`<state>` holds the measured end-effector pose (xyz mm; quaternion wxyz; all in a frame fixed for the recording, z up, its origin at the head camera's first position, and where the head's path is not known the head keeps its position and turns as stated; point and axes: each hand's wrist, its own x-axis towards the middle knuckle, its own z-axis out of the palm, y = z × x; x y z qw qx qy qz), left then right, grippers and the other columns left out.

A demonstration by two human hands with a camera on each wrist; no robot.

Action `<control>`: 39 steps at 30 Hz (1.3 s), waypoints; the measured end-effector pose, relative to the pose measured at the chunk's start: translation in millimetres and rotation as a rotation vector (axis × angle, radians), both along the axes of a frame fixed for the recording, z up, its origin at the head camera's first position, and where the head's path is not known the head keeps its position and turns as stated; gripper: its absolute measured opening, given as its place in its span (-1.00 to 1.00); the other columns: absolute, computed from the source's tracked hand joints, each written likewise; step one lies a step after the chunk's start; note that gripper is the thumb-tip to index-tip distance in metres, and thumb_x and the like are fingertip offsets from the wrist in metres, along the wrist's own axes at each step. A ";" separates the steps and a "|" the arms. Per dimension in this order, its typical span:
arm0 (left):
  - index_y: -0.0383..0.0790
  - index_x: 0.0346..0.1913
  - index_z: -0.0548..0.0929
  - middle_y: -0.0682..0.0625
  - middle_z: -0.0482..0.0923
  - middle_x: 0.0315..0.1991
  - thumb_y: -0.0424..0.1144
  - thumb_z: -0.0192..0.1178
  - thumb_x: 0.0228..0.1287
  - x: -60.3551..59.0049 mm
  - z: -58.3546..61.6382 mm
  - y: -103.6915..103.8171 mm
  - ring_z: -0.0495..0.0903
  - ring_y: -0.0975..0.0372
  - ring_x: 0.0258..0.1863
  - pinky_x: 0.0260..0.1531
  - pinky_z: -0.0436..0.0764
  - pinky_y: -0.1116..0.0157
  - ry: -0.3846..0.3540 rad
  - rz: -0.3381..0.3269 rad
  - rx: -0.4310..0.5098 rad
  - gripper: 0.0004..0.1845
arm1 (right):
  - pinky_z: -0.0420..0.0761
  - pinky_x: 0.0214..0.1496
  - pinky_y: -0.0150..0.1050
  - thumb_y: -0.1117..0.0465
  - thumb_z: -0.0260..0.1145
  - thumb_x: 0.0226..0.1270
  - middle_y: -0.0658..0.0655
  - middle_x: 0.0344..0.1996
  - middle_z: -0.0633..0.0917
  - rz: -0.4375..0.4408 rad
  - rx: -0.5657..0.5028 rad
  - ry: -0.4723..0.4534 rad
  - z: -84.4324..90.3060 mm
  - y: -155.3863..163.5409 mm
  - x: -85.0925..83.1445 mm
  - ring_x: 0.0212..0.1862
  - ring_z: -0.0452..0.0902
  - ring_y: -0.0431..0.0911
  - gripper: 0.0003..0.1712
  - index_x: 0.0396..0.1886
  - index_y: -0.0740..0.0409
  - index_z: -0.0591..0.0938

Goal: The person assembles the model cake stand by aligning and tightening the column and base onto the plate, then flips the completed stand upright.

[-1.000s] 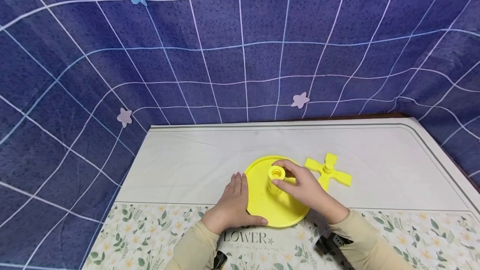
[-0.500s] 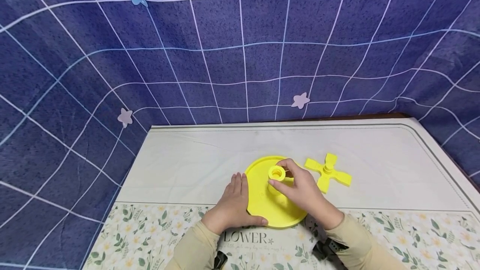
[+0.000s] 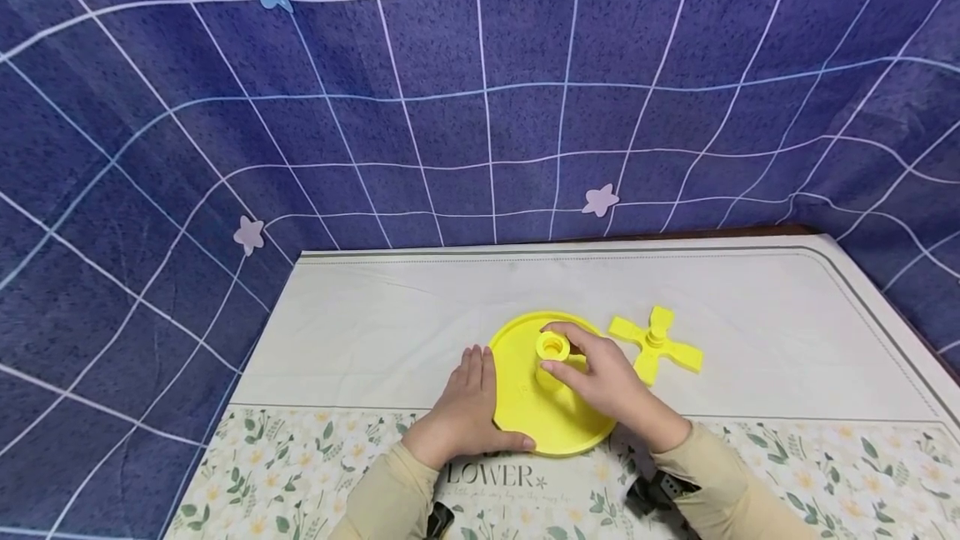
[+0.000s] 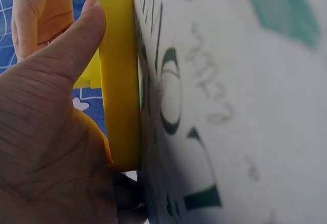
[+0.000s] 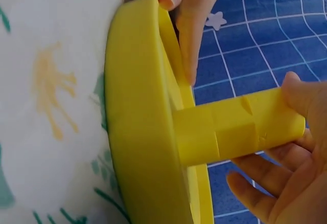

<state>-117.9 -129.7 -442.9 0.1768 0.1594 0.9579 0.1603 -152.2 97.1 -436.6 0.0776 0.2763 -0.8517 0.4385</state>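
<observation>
A big blue cloth with lines and stars hangs out past both hands. Under the hands is a table with a pale cover that has flowers on the side close to the person. The biggest yellow thing is a round plate with a low rim. It lies flat between the two hands. The left hand is spread out, its fingers straight by the plate's left rim and its thumb on the near edge. The plate looks like hard plastic, so I think it is light, won't bend, and could slide or spin if nobody steadies it. The rim seems the best place to hold it. Next is a yellow cross with four arms and a knob in the middle. It lies just past the right hand, and no hand touches it. Its arms look thin, so I would pick it up by the knob. Smallest is a yellow post, standing up from the plate's middle. The right hand pinches it near the top, thumb on one side and fingers on the other. It looks stiff and smooth, maybe a bit slippery, but its flat spots should help fingers grip. I can't tell if it is stuck tight to the plate.
</observation>
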 end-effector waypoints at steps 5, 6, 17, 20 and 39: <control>-0.49 0.50 -0.25 -0.44 -0.33 0.50 0.54 0.24 -0.12 -0.6 0.7 1.5 -0.31 -0.17 0.50 0.43 -0.02 -0.04 0.007 -0.004 -0.014 0.48 | 0.64 -0.07 -0.08 0.16 0.44 0.23 0.13 -0.02 0.69 -0.071 0.033 0.073 -3.9 -3.0 4.1 -0.10 0.64 -0.03 -0.46 0.18 0.21 0.56; -0.49 0.50 -0.25 -0.44 -0.32 0.50 0.54 0.24 -0.12 -0.5 0.9 1.6 -0.30 -0.17 0.50 0.43 -0.01 -0.04 0.006 -0.003 -0.015 0.48 | 0.65 -0.11 -0.11 0.16 0.45 0.23 0.12 -0.06 0.71 -0.086 0.041 0.087 -4.6 -3.8 5.0 -0.17 0.64 -0.06 -0.46 0.18 0.20 0.56; -0.52 0.49 -0.24 -0.47 -0.30 0.49 0.54 0.23 -0.12 0.6 -0.3 -0.5 -0.28 -0.20 0.49 0.42 0.00 -0.06 0.016 -0.003 -0.013 0.48 | 0.54 0.12 0.00 0.02 0.40 0.28 0.14 0.15 0.61 -0.078 0.045 0.029 2.0 3.3 7.2 0.06 0.57 0.02 -0.31 0.35 0.11 0.44; -0.52 0.49 -0.24 -0.47 -0.30 0.49 0.53 0.24 -0.12 1.0 -0.4 -0.3 -0.29 -0.20 0.49 0.42 -0.01 -0.06 0.010 -0.004 0.008 0.48 | 0.47 0.19 0.11 0.07 0.39 0.29 0.18 0.18 0.59 -0.128 0.030 0.082 10.3 23.9 3.9 0.12 0.54 0.09 -0.34 0.34 0.15 0.46; -0.50 0.50 -0.22 -0.45 -0.30 0.50 0.50 0.29 -0.13 0.9 2.7 -2.2 -0.29 -0.18 0.50 0.43 -0.03 -0.05 0.004 0.002 0.034 0.47 | 0.45 -0.41 -0.04 0.16 0.58 0.00 0.25 -0.32 0.62 -0.426 0.607 -0.141 -10.2 139.7 -7.6 -0.36 0.45 0.06 -0.52 -0.13 0.35 0.67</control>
